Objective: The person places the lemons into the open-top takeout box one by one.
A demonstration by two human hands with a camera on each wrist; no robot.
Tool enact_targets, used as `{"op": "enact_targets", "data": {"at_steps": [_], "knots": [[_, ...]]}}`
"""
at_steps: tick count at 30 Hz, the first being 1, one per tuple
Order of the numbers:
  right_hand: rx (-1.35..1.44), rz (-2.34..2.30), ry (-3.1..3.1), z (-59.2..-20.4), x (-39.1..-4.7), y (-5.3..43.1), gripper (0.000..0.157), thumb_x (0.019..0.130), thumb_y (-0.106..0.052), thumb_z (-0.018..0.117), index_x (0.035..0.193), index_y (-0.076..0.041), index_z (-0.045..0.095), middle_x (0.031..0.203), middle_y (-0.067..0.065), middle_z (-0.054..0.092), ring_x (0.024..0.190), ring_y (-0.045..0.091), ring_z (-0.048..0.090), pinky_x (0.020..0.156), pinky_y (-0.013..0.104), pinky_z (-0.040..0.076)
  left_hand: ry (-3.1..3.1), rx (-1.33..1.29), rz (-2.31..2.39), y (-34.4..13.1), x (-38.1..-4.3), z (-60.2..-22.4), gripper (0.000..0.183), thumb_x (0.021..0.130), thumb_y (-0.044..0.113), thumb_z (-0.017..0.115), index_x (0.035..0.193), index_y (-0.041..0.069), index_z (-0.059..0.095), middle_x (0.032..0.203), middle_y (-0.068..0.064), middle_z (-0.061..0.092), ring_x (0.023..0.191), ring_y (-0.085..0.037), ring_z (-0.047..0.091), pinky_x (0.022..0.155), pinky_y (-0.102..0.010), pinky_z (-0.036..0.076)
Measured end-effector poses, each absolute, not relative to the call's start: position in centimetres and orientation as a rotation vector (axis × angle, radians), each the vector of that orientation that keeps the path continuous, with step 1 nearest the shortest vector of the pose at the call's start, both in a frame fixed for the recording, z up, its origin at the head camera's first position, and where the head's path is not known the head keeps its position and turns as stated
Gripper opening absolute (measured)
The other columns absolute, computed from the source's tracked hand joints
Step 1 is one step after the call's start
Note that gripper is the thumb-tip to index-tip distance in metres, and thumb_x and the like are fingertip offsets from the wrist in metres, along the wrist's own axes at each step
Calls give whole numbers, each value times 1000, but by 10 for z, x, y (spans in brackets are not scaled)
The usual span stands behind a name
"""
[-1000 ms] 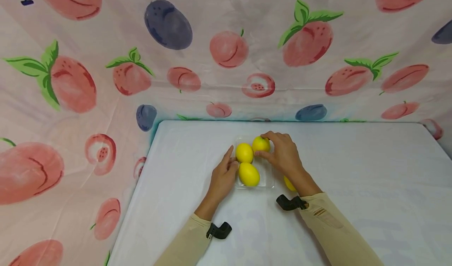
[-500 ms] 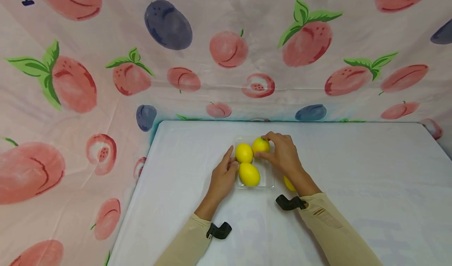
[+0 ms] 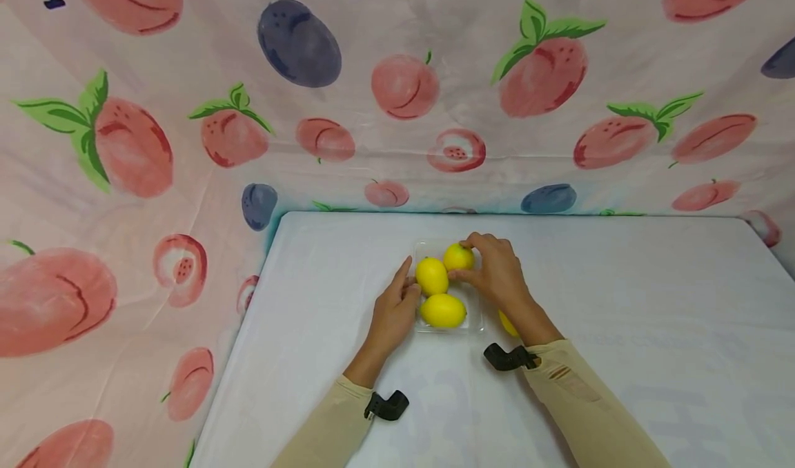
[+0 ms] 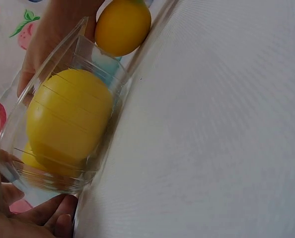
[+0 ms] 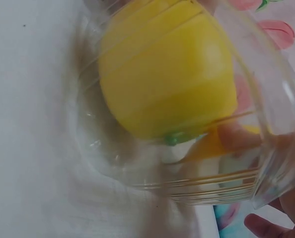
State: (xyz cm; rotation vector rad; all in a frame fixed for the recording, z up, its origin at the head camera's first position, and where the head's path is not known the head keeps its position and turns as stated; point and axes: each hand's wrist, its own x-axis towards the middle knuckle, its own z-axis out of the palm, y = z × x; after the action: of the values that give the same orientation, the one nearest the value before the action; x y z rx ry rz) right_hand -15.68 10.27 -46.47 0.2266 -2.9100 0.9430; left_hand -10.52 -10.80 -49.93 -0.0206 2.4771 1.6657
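Observation:
A clear plastic container (image 3: 473, 319) on the white table holds three yellow lemons. My right hand (image 3: 499, 269) pinches the far-right lemon (image 3: 458, 256) inside it between thumb and fingers. Beside that one sits the left lemon (image 3: 431, 276), and the near lemon (image 3: 444, 311) lies on its side at the front. My left hand (image 3: 395, 307) holds the container's left side, its index finger stretched along it; in the left wrist view its fingers (image 4: 43, 213) are at the container's corner.
Another lemon (image 3: 508, 323) lies on the table outside the container, partly hidden under my right forearm. The white table (image 3: 621, 302) meets a fruit-printed cloth (image 3: 397, 150) at the back and left.
The near lemon has turned from slanted to lying sideways. The left lemon has shifted slightly toward me and tilted upright. Both hands stay almost where they were.

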Motion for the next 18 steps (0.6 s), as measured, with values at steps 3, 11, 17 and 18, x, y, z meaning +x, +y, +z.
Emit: {"op": "enact_targets", "data": {"at_steps": [3, 11, 17, 18], "knots": [[233, 933, -2904, -465, -157, 103, 54, 77, -36, 89, 119, -12, 65, 130, 14, 66, 119, 41, 53, 98, 62, 47, 2479, -17, 1667, -107, -105, -500, 56, 107, 35, 46, 160, 41, 29, 143, -3, 61, 119, -19, 58, 108, -45, 46], [241, 945, -2910, -463, -157, 106, 60, 78, -38, 89, 125, -12, 63, 130, 14, 66, 119, 41, 53, 101, 61, 46, 2479, -10, 1673, -107, -106, -501, 56, 107, 35, 46, 160, 41, 29, 143, -3, 60, 122, -19, 57, 110, -46, 45], [296, 1016, -2883, -462, -157, 112, 63, 79, -37, 88, 130, -10, 62, 131, 14, 65, 118, 39, 55, 104, 57, 44, 2482, -14, 1676, -107, -107, -500, 56, 107, 35, 46, 160, 40, 30, 142, -4, 61, 124, -21, 58, 110, -46, 45], [305, 1025, -2877, -461, -157, 113, 63, 80, -37, 88, 131, -10, 62, 131, 14, 65, 118, 39, 56, 104, 57, 44, 2484, -15, 1675, -107, -107, -500, 56, 107, 35, 46, 160, 41, 29, 142, -4, 61, 124, -21, 58, 110, -47, 45]]}}
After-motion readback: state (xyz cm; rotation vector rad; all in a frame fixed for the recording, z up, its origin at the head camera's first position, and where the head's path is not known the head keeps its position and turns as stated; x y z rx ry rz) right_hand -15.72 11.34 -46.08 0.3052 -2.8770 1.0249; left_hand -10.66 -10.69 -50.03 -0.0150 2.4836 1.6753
